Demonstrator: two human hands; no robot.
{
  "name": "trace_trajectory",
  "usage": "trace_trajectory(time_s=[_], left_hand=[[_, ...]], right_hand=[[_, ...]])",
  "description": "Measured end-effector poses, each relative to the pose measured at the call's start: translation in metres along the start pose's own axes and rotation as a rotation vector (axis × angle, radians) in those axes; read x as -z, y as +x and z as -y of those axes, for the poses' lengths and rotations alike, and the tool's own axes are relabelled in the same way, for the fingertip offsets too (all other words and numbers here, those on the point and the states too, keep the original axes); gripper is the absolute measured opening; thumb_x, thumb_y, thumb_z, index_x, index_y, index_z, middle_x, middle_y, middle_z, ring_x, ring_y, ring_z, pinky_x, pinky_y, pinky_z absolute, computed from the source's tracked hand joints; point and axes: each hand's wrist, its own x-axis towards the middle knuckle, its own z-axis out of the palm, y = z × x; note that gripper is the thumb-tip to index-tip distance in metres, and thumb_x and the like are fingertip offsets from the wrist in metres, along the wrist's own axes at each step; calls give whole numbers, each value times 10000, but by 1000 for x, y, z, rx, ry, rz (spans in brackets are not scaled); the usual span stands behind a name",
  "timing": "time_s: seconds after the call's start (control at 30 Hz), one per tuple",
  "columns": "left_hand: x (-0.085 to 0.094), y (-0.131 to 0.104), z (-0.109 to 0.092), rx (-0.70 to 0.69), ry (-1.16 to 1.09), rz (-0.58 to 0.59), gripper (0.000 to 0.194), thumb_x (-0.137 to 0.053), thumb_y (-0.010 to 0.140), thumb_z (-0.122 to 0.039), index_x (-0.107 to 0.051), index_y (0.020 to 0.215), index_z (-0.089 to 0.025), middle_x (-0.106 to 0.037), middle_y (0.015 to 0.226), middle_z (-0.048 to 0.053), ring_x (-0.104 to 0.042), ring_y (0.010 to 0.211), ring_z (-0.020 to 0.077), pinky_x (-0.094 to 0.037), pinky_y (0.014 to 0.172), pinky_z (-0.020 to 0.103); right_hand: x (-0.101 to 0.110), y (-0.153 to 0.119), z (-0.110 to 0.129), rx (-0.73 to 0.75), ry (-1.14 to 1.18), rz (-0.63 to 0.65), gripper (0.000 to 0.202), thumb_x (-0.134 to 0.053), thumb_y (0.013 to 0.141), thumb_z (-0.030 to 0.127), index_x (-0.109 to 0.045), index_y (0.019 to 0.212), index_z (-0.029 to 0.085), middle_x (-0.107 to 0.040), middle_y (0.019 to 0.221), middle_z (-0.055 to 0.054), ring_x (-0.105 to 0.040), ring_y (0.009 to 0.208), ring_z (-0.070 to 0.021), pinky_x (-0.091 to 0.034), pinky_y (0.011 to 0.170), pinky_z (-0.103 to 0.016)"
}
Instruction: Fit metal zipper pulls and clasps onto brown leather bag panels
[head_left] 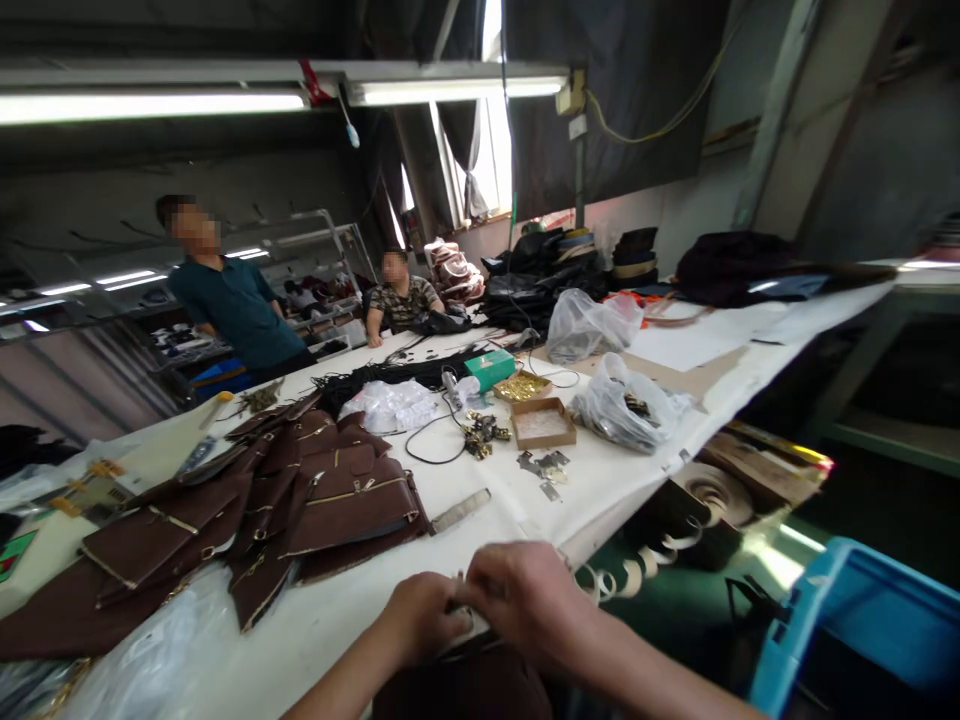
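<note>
At the table's near edge my left hand point(424, 615) and my right hand point(521, 590) meet, fingers closed on a small piece that their fingertips mostly hide. Just beneath them is a dark brown leather piece point(461, 688), cut off by the lower frame edge. Brown leather bag pieces with zippers point(352, 503) lie heaped to the left. Beyond my hands are flat metal plates point(550, 488), a cluster of metal fittings point(484, 436), an open cardboard box point(543, 424) and a small box of gold-coloured parts point(523, 387).
Plastic bags point(626, 405) and a green box point(490, 369) stand on the white table point(517, 515). A blue crate point(847, 610) is at the lower right, near a coiled strip point(712, 492). Two people are across the table, one standing, one lower down.
</note>
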Motion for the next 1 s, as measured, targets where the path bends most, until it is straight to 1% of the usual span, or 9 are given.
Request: trace_trajectory(time_s=[0.13,0.27,0.4,0.57,0.63,0.77,0.83,0.9,1.0], left_hand=[[-6,-9,8,-3,-27,-31,379,-504,979,-500,-750,907,-221,-773,890,55,-689,859,242,-408,743,320],[-9,-11,20,-45,-62,22,483,-408,1030,-587,-616,780,-230,-646,743,8,-621,769,219,-389,726,304],[-6,-12,26,-65,-82,37,514,-345,1049,-619,-549,765,-242,-573,723,-15,-574,750,208,-381,721,297],[3,-19,21,-23,-156,113,401,-515,990,-596,-686,924,-240,-694,838,-6,-643,820,226,-425,752,295],[6,-24,20,-28,-191,137,290,-644,904,-469,-732,1056,-238,-761,967,7,-688,909,245,-454,812,299],[7,-34,18,-26,-210,128,353,-653,786,-296,-754,1116,-220,-792,985,12,-714,907,256,-486,821,307],[10,-38,15,-14,-202,101,351,-646,793,-313,-760,1109,-212,-794,988,20,-712,916,262,-492,836,317],[14,-41,9,-17,-203,87,357,-645,818,-351,-765,1124,-213,-802,1046,30,-711,981,273,-498,885,328],[21,-48,-2,-14,-242,89,396,-671,841,-445,-776,1155,-227,-812,1152,41,-727,1039,284,-527,941,341]], right_hand=[[31,-17,-59,-271,245,-166,381,-677,923,512,-692,751,172,-550,635,37,-503,651,-130,-358,613,-242],[25,-47,-137,-505,277,-336,462,-626,882,596,-586,672,186,-454,612,48,-422,610,-122,-343,588,-250],[13,-48,-180,-616,230,-404,497,-572,889,644,-574,677,195,-475,613,36,-445,612,-129,-357,581,-249],[13,-39,-195,-714,194,-357,558,-639,857,693,-634,645,177,-544,573,9,-508,578,-139,-369,565,-258],[16,-42,-197,-751,172,-320,616,-647,849,739,-652,618,168,-567,557,-13,-529,566,-150,-362,556,-271],[23,-47,-199,-779,120,-291,681,-650,826,808,-678,604,164,-586,553,-37,-559,588,-182,-370,582,-301],[26,-49,-198,-774,93,-332,662,-649,827,806,-707,665,166,-634,620,-52,-599,659,-212,-413,638,-315],[27,-54,-193,-756,52,-441,613,-639,855,765,-751,847,162,-724,832,-91,-653,834,-255,-474,753,-337],[19,-75,-164,-600,87,-656,548,-648,904,657,-730,1123,162,-736,1136,-132,-654,1049,-270,-512,932,-383]])
